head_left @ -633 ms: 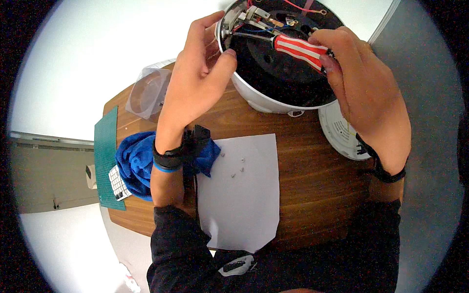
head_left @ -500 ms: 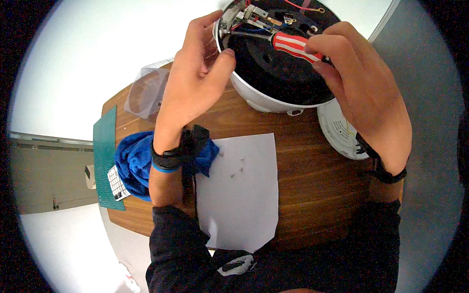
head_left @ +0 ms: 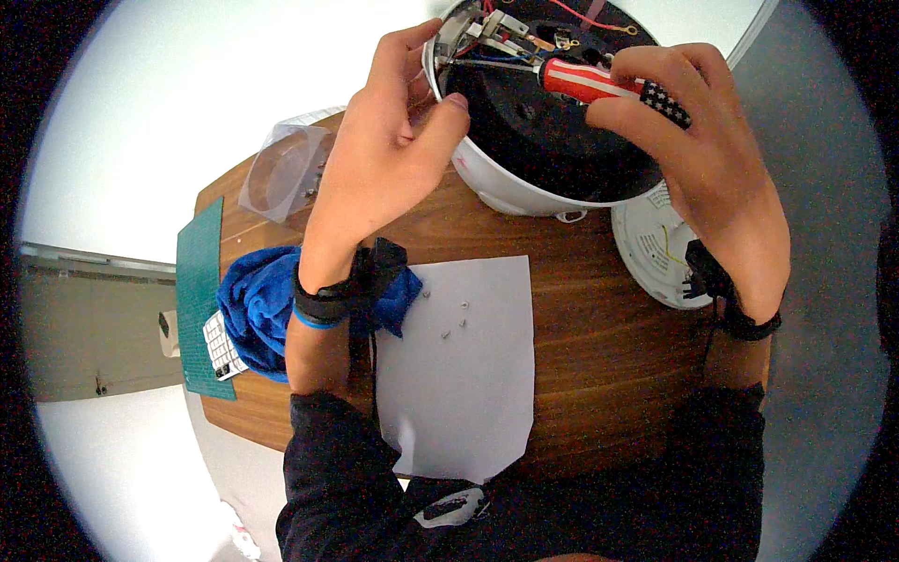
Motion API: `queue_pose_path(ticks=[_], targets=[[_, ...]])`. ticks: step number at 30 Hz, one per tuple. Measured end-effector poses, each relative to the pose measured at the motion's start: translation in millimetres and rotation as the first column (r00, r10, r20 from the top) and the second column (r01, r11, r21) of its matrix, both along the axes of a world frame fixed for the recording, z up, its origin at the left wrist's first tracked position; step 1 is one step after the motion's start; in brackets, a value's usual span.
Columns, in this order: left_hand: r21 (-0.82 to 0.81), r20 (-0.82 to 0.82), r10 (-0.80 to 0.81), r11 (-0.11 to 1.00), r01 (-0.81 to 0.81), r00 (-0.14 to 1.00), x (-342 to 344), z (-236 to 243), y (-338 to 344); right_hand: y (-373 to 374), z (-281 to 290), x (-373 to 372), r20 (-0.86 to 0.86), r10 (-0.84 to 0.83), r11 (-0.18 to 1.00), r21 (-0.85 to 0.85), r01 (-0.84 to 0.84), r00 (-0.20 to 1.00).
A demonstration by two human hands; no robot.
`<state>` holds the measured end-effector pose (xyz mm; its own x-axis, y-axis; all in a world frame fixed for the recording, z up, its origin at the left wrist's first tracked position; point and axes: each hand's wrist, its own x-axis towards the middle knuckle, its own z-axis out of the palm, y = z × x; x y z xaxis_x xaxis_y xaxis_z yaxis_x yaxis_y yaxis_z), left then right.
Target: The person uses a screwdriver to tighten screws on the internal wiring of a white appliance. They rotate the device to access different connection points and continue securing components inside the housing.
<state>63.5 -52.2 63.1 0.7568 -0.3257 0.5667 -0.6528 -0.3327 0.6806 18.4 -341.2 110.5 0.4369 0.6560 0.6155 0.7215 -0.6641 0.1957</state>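
Note:
A round white appliance housing (head_left: 510, 190), like a rice cooker body, stands with its dark inside facing me. My left hand (head_left: 398, 155) grips its left rim, thumb outstretched along the near edge and fingers curled round the wall. In my right hand (head_left: 707, 140) is a screwdriver (head_left: 582, 82) with a red, white and dark starred handle. Thumb and fingers hold the handle's rear end. Its shaft points left across the opening, and the tip reaches the inner wall near my left fingers. Close to the tip sit a small metal switch assembly (head_left: 501, 33) and a red wire (head_left: 585, 17) with a ring terminal.
Several small screws (head_left: 463, 324) lie on a white paper sheet (head_left: 459, 393). Left of it are a blue cloth (head_left: 257, 309), a white keypad (head_left: 223, 347) and a green cutting mat (head_left: 199, 272). A clear plastic container (head_left: 281, 173) stands behind; a round white cover (head_left: 646, 248) lies under my right wrist.
My right fingers have shifted on the screwdriver handle and spread more, baring its starred end. The housing and both hands appear slightly further right in view. The tip stays at the inner wall.

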Motion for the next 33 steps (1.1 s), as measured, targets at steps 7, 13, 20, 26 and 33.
queue_pose_path(ticks=[7,13,20,26,33], targets=[[-0.09,-0.033,-0.017,0.996,0.014,0.999,0,-3,-4,3,-1,1,-0.17,-0.061,0.941,0.319,0.113,0.984],[-0.001,0.008,0.033,0.999,-0.033,0.999,2,-5,-1,5,2,-11,-0.25,-0.138,0.963,0.194,0.189,0.958],[-0.072,-0.004,0.001,0.997,-0.001,1.0,0,-4,-4,10,-3,-6,-0.123,-0.059,0.971,0.224,0.086,0.991],[-0.088,-0.017,-0.004,0.996,0.003,1.0,-1,-3,-7,6,1,-6,-0.072,-0.025,0.992,0.118,0.033,0.997],[0.005,-0.03,0.072,0.997,-0.072,0.997,-7,2,-7,3,1,2,-0.006,0.029,0.995,0.092,-0.028,1.0]])
